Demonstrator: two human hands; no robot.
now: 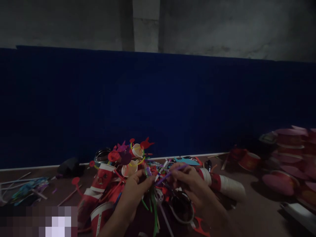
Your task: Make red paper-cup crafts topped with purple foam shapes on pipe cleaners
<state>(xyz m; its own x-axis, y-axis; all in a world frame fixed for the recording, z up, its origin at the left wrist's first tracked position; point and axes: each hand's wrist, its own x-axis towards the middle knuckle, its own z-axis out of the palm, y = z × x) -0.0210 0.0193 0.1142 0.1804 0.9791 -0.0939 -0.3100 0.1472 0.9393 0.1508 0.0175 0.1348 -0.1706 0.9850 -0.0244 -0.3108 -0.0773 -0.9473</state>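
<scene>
My left hand [135, 191] and my right hand [188, 184] meet low in the middle of the head view, over a heap of craft bits. The left fingers are pinched on the ends of several coloured straws [150, 197], green ones hanging down. The right fingers are closed on a thin purple straw [170, 174] that slants up to the right. Red paper cups [102, 179] stand and lie just left of my left hand, with red and purple foam shapes on sticks [123, 154] above them.
A stack of white-and-red cups [222, 184] lies on its side to the right. Pink and red bowls and cups [288, 158] pile up at the far right. Loose straws [22, 184] lie on the brown table at left. A dark blue panel [158, 105] stands behind.
</scene>
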